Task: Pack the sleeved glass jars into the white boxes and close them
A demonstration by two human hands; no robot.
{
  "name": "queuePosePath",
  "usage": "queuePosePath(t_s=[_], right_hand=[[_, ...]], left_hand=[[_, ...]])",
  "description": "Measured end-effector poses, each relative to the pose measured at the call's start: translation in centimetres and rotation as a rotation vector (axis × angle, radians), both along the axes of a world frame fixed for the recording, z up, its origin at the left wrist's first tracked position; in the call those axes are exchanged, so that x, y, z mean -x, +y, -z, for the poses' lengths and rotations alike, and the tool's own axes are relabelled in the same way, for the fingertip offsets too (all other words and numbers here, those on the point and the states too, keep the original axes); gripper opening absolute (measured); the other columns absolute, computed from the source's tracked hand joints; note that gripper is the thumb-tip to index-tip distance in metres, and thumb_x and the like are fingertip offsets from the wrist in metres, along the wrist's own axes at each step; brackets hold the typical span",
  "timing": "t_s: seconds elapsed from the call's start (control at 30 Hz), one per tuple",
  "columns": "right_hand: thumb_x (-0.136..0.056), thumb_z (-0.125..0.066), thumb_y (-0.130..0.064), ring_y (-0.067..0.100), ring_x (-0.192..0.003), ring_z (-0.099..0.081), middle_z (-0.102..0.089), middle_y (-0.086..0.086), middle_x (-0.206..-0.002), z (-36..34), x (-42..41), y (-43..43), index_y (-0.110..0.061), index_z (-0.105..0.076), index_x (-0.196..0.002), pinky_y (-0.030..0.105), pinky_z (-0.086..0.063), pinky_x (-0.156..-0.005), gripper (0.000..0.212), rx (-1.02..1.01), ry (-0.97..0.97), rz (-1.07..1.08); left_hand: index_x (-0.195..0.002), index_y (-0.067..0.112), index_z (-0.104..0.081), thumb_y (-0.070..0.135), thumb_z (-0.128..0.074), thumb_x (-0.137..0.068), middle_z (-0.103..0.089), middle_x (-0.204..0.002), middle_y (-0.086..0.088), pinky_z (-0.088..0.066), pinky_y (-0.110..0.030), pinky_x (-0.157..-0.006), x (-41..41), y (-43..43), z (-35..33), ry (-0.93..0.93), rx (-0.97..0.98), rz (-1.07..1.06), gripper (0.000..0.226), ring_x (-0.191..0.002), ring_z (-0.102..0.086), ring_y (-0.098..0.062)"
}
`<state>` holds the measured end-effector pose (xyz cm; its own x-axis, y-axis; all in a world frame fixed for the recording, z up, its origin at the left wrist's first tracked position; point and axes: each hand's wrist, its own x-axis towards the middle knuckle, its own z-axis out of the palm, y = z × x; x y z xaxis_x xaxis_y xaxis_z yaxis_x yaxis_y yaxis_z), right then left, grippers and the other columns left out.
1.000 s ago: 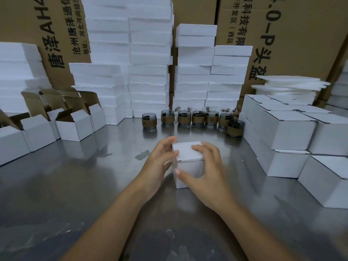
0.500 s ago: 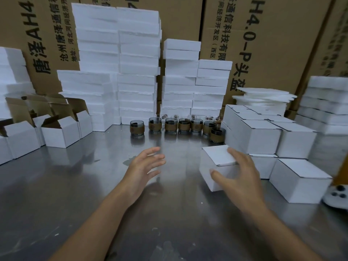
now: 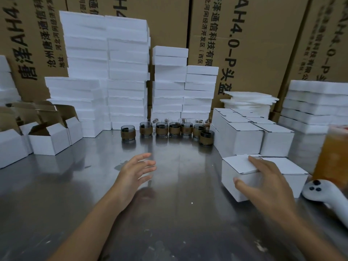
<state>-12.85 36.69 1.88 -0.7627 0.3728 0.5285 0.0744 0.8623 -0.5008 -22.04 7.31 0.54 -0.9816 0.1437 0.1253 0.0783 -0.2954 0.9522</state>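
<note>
Closed white cardboard box [image 3: 239, 164] is now near the right edge of the brushed steel table [image 3: 178, 213]. One second ago it was mid-table between both hands, so it has been carried right. It sits just beside the stack of finished white boxes [image 3: 244, 138]; can't tell if they touch. Right hand [image 3: 263, 183] grips it, fingers across the lid, thumb on the near face. Left hand [image 3: 134, 172] has let go and hovers mid-table, fingers spread, holding nothing. Read: this unit looks done, lid flat, and is just being parked with the finished ones. Row of brown-sleeved glass jars [image 3: 175, 129] waits by the back edge; I count seven, and the clear glass behind them is too blurred to count. Open white boxes with brown flaps up [image 3: 49, 140] stand at the left edge, so there's plenty left to pack. Likely next: the free hand goes for a jar or an open box. Risk: a white handheld controller [image 3: 318, 193] lies near the box at the right edge, with a translucent orange container [image 3: 331, 153] behind it; both are easy to knock on release.
</note>
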Motion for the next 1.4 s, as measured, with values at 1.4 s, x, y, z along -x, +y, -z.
queuePosePath(t_s=[1.4], right_hand=[[-0.09,-0.054,-0.034,0.012,-0.114,-0.046,-0.054,-0.007,-0.121,1.6,10.1,-14.9,-0.027,-0.052,-0.122,0.03,-0.038,-0.096,0.032,-0.158,-0.142,-0.418]], left_hand=[[-0.091,0.021,-0.06,0.005,-0.052,-0.09,-0.061,-0.086,-0.002,-0.046,-0.021,-0.069,3.1,-2.3,0.5,-0.044,0.016,-0.45,0.018,-0.078,-0.06,-0.012]])
